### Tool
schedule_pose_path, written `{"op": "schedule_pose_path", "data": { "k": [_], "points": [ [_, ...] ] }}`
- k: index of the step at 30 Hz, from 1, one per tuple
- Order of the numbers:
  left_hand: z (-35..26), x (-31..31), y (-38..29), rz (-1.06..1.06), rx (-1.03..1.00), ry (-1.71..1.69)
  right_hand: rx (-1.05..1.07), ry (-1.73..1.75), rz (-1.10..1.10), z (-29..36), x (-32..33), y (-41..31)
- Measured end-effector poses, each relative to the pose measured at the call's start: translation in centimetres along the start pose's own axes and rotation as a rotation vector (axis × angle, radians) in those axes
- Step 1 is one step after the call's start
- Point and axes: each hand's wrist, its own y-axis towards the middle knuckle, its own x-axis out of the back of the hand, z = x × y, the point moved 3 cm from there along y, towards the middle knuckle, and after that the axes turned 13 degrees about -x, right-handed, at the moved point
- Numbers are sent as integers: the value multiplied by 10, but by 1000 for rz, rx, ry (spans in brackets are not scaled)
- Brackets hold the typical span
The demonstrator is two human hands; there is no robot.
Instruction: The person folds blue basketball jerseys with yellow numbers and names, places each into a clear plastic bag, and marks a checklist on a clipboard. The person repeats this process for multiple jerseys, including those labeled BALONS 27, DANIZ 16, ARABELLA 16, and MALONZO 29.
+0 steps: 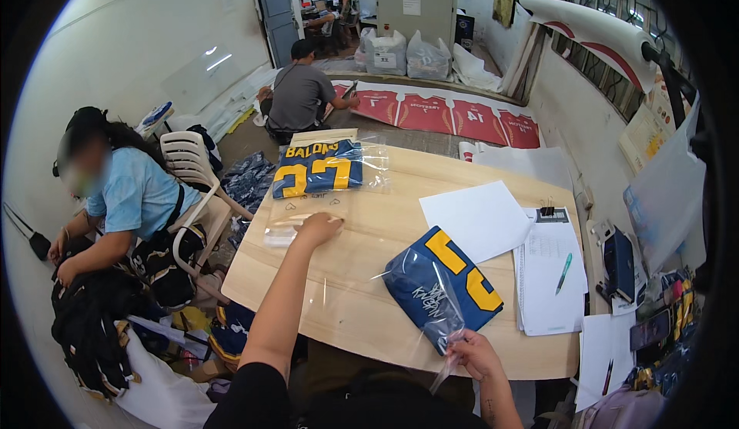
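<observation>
On the wooden table lies a folded blue and yellow jersey (430,290), partly covered by a clear plastic bag (441,308). My right hand (470,353) pinches a gathered edge of that bag near the table's front edge. Further left, my left hand (319,230) rests palm down with its fingertips by a flat clear plastic bag (283,227); whether it holds any of the plastic I cannot tell. Just beyond it, another folded blue and yellow jersey (317,169) lies inside clear plastic at the back left of the table.
White paper (473,215) and a clipboard with sheets (551,273) and a green pen (564,274) lie at the right. A person (138,198) sits at the left by a plastic chair (185,152); another person (297,94) crouches beyond the table beside red printed sheets (427,114).
</observation>
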Motion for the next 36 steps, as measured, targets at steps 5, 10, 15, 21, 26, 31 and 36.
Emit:
{"op": "schedule_pose_path", "data": {
  "k": [5, 10, 15, 21, 26, 31, 36],
  "points": [
    [-197, 89, -132, -295, -973, -360, 354, 236, -252, 34, -19, 6],
    [-299, 135, -247, -62, -1571, -441, 605, 203, -309, 70, -35, 21],
    [-302, 144, -257, -17, -1645, -637, 749, 159, -336, 56, -27, 16],
    [-300, 142, -268, -11, -1677, -738, 619, -153, -322, 46, -24, 5],
    [-280, 147, -270, -39, -1687, -855, 515, -257, -252, 50, -36, 12],
    [-227, 101, -217, -327, -1242, -894, 853, -511, 29, 57, -81, -2],
    [-183, -27, -161, -420, -491, -926, 921, -495, 44, 49, -141, -23]
  ]
}}
